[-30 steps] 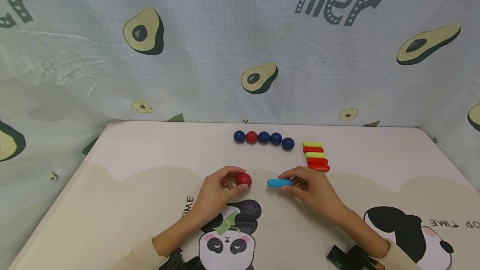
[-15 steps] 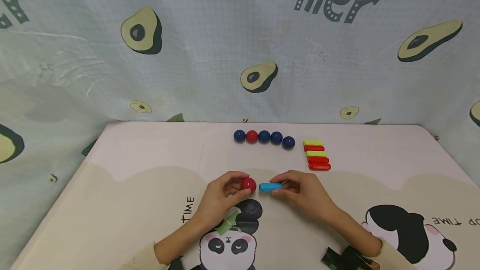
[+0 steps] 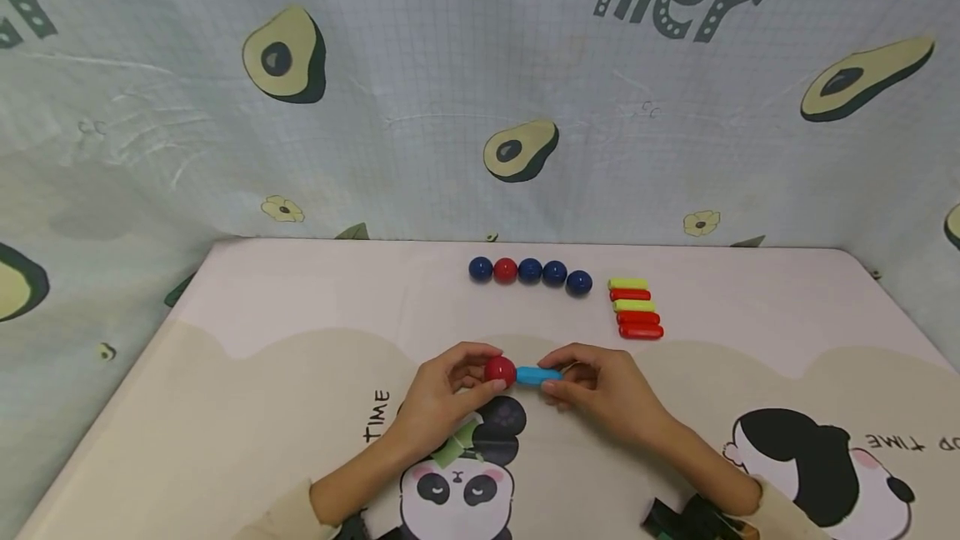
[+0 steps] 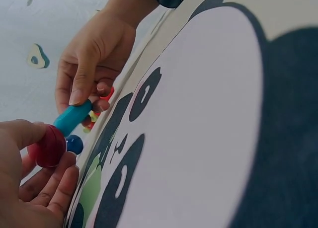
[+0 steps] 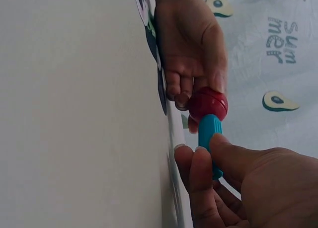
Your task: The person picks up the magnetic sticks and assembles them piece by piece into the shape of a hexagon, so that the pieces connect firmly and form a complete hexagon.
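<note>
My left hand (image 3: 448, 386) pinches a glossy red ball (image 3: 500, 371) between thumb and fingers, over the middle of the table. Facing it, my right hand (image 3: 603, 377) pinches a light blue rod (image 3: 537, 376) by its right part. The rod's left end meets the ball's right side in the head view. From the left wrist view, the blue rod (image 4: 72, 117) runs from the red ball (image 4: 47, 146) up to the right hand's fingertips. In the right wrist view, the rod (image 5: 209, 131) shows ridges along it and stands end-on against the ball (image 5: 208, 104).
Behind the hands lies a row of balls: several dark blue ones (image 3: 529, 271) and a red one (image 3: 506, 271). To its right, yellow-green rods (image 3: 633, 306) and red rods (image 3: 640, 331) lie stacked in a column. A printed mat (image 3: 247, 407) covers the table, with a patterned curtain (image 3: 390, 65) behind.
Both hands have come together: the left moved slightly right with the red ball, the right moved left with the blue rod. The gap between ball and rod has closed.
</note>
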Demonstrator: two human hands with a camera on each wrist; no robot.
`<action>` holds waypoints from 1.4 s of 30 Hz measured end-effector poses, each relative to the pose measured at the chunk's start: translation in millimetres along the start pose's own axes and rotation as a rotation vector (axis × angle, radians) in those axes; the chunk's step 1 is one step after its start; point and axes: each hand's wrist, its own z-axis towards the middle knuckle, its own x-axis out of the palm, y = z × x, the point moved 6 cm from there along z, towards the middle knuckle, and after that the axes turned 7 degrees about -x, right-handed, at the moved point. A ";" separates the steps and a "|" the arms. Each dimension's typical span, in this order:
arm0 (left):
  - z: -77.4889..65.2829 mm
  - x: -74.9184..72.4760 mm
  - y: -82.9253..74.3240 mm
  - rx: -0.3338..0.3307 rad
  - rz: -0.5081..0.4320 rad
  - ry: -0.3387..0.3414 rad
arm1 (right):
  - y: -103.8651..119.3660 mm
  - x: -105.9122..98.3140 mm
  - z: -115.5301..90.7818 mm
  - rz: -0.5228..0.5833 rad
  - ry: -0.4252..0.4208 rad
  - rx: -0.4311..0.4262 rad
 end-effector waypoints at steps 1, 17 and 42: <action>0.0 0.1 0.0 0.003 0.000 0.003 | 0.3 0.1 0.1 -0.001 -0.003 0.002; -4.1 4.1 -4.7 0.100 0.217 -0.050 | 8.4 14.4 15.7 -0.063 -0.008 -0.045; -2.6 -7.7 -10.5 0.275 0.296 -0.237 | -2.1 -51.4 39.0 -0.143 -0.336 0.011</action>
